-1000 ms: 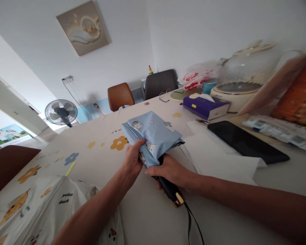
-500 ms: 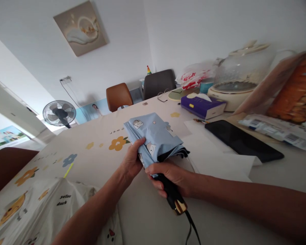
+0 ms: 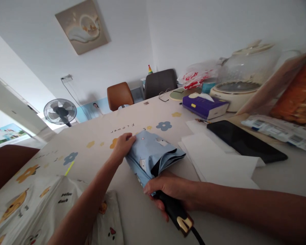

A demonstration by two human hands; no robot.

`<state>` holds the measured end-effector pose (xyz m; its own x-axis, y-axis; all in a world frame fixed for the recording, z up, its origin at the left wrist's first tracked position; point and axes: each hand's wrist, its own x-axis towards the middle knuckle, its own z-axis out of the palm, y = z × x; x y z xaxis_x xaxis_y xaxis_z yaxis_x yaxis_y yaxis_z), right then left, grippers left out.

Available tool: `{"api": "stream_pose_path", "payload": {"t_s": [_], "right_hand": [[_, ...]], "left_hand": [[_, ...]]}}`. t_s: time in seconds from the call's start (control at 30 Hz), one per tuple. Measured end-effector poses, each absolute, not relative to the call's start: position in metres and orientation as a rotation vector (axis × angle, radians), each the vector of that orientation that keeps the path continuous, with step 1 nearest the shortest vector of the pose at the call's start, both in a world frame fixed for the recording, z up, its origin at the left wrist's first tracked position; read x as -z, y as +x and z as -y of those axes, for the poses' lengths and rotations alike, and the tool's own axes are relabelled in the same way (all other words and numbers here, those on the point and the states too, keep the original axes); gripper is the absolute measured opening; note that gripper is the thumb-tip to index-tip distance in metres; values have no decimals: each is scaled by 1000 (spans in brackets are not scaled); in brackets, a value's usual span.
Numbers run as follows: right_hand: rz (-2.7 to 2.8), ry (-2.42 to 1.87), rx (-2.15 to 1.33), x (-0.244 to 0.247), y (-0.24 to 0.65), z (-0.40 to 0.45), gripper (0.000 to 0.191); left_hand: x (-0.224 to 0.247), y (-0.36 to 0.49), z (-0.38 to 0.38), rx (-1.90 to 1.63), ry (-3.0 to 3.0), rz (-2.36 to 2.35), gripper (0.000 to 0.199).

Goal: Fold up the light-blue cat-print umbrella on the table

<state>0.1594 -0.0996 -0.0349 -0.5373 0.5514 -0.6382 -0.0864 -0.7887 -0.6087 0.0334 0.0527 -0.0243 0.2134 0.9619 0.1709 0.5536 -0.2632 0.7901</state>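
A folded light-blue umbrella [image 3: 153, 151] with small cartoon prints is held over the table, its loose canopy gathered around the shaft. My right hand [image 3: 168, 190] is closed round the base of the canopy and the top of the black handle [image 3: 173, 207], which ends in a gold-coloured tip and a dark strap. At the canopy's far left edge, my left hand [image 3: 123, 146] presses its fingers onto the fabric; the fingers are curled over it and partly hidden.
White papers [image 3: 214, 160] and a black phone [image 3: 244, 139] lie to the right. Behind them are a purple tissue box [image 3: 205, 105], glasses [image 3: 164, 96] and a glass-topped pot [image 3: 242, 78]. A printed cloth [image 3: 48, 207] covers the near left. Chairs and a fan [image 3: 60, 112] stand beyond.
My left hand has moved from low on the canopy up to its far left edge. The umbrella has come slightly nearer and lower, with my right hand still round it.
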Motion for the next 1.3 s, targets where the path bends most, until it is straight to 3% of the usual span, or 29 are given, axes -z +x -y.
{"api": "stream_pose_path", "payload": {"t_s": [0.13,0.63,0.87,1.3], "right_hand": [[752,-1271,-2359,32,159,100,18],[739,-1259,-2389,29,163,100,15],[717,-1260,-2359,29,163,101,12],[734,-1204,-2379,32,164,100,13]], "left_hand": [[28,34,-52,-720,2021,-1402,34],[0,21,-55,-1241,1549,-1203,14],[-18,12,-54,-1242,1475,-860,25],[-21,-1,-67,-1334,1284,-806,15]]}}
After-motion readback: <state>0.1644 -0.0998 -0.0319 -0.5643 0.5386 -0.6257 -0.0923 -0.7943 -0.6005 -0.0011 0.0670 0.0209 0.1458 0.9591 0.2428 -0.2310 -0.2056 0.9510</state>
